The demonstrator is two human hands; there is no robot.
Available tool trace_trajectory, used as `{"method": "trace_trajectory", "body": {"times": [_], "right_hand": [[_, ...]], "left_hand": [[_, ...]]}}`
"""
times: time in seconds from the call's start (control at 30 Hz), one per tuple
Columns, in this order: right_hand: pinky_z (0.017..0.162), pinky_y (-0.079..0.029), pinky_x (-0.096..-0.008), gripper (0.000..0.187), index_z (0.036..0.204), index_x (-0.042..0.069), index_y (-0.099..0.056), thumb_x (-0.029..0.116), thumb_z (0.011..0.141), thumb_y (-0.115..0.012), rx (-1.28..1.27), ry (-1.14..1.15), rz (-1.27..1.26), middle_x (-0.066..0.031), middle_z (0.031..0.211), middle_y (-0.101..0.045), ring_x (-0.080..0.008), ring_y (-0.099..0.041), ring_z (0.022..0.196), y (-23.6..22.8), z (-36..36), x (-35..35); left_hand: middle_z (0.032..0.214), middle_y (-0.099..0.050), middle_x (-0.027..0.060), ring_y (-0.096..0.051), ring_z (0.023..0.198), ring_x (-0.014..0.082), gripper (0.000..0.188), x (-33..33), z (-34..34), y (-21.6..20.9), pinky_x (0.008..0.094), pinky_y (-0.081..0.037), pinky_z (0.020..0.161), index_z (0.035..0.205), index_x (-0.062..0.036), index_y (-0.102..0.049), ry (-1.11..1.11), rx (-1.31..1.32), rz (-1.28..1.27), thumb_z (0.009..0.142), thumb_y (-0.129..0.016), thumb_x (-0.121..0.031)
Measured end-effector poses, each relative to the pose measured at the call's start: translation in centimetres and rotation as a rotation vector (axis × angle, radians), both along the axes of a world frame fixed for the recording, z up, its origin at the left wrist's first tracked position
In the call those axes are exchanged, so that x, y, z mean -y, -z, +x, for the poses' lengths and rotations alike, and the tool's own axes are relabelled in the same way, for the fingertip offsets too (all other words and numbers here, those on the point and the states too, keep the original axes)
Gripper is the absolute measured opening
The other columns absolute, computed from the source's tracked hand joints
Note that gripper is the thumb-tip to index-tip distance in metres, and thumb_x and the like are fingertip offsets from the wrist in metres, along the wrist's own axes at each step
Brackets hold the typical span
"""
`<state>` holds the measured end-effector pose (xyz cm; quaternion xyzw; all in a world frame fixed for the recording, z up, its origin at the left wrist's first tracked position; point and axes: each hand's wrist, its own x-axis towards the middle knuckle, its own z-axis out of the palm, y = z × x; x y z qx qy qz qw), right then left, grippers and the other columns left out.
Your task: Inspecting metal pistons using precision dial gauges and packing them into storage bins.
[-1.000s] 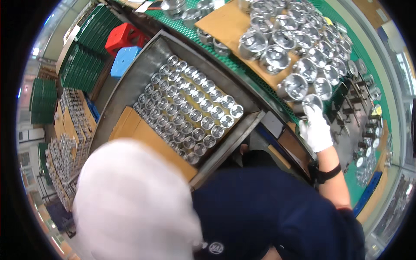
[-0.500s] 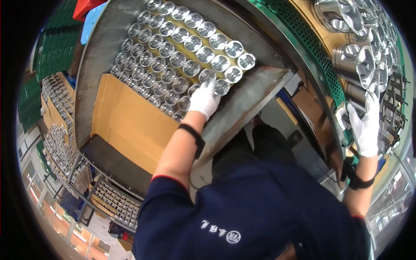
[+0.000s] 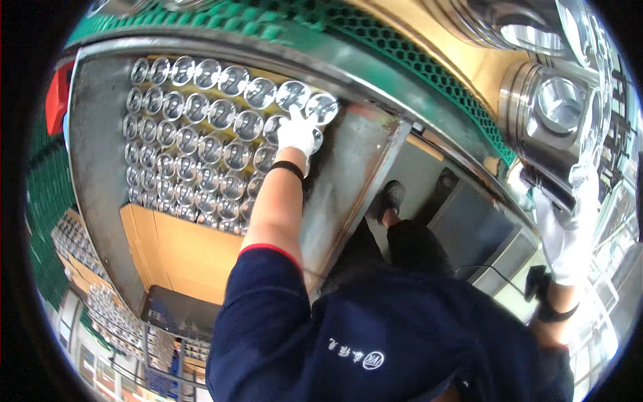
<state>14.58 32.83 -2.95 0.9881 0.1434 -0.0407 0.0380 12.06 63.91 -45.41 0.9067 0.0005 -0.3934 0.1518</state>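
Rows of shiny metal pistons stand in a grey metal bin at the left. My left hand, in a white glove, reaches over the bin's right-hand end. Its fingers are apart and lie over the pistons there, touching at least one rim; the fingertips are partly blurred. At the right edge, my gloved right hand is closed around a dark-sided piston, whose far part is hidden by the fingers. Just beyond it, a large piston lies on its side on the bench.
Brown cardboard covers the near left of the bin. Green perforated matting runs along the bench edge. Black fixtures stand at the far right. Racks of more parts are at the lower left, and a red object is at the upper left.
The view has swung, so the bin sits further left and the bench pistons appear larger. My left hand has shifted toward the far corner row; my right hand stays at the bench.
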Motion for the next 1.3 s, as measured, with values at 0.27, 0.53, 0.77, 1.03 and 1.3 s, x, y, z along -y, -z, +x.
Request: {"method": "trace_trajectory", "body": {"times": [0.27, 0.53, 0.77, 1.03, 1.3], "right_hand": [[0.095, -0.048, -0.0325, 0.063, 0.135, 0.002, -0.052, -0.004, 0.078, -0.079, -0.034, -0.042, 0.119, -0.0119, 0.128, -0.053, -0.0204, -0.055, 0.115, -0.2, 0.7, -1.2], [0.084, -0.060, -0.0366, 0.047, 0.121, 0.003, -0.060, 0.007, 0.078, -0.079, -0.037, -0.072, 0.116, -0.0201, 0.133, -0.053, -0.0361, -0.062, 0.113, -0.7, 1.0, -1.3], [0.079, -0.057, -0.0428, 0.042, 0.121, 0.011, -0.060, 0.018, 0.081, -0.071, 0.040, -0.080, 0.265, -0.0148, 0.126, -0.055, -0.0344, -0.065, 0.095, -0.7, 0.9, -1.0], [0.080, -0.057, -0.0440, 0.039, 0.119, 0.010, -0.060, 0.013, 0.080, -0.066, 0.007, -0.052, 0.357, -0.0180, 0.123, -0.056, -0.0361, -0.064, 0.096, -1.5, 0.9, -1.2], [0.073, -0.057, -0.0466, 0.038, 0.111, 0.008, -0.061, 0.012, 0.075, -0.071, -0.034, 0.011, 0.370, -0.0177, 0.121, -0.056, -0.0368, -0.066, 0.087, -1.3, 0.7, -1.5]], "left_hand": [[0.136, -0.047, 0.0289, -0.055, 0.115, 0.0457, 0.035, 0.3, -1.2, 0.2, 0.0502, -0.046, 0.098, 0.127, -0.0117, -0.057, -0.413, 0.109, -0.097, 0.098, -0.049, -0.030], [0.135, -0.051, 0.0289, -0.061, 0.112, 0.0429, 0.038, -1.0, 0.7, -7.6, 0.0495, -0.051, 0.093, 0.124, -0.0178, -0.064, 0.073, -0.002, -0.026, 0.087, -0.058, -0.020], [0.097, -0.073, 0.0168, -0.070, 0.086, 0.0316, 0.020, -7.8, -2.7, -27.7, 0.0361, -0.055, 0.081, 0.099, -0.0035, -0.072, -0.243, 0.115, -0.380, 0.083, -0.060, -0.005], [0.104, -0.068, 0.0192, -0.068, 0.089, 0.0374, 0.026, -17.7, 1.1, -42.2, 0.0437, -0.054, 0.078, 0.108, -0.0113, -0.066, -0.104, 0.728, 0.114, 0.084, -0.062, -0.003], [0.113, -0.066, 0.0196, -0.065, 0.095, 0.0337, 0.031, -17.6, 17.8, -44.7, 0.0414, -0.053, 0.084, 0.111, -0.0097, -0.067, 0.057, 0.962, 0.200, 0.080, -0.064, -0.005]]}}
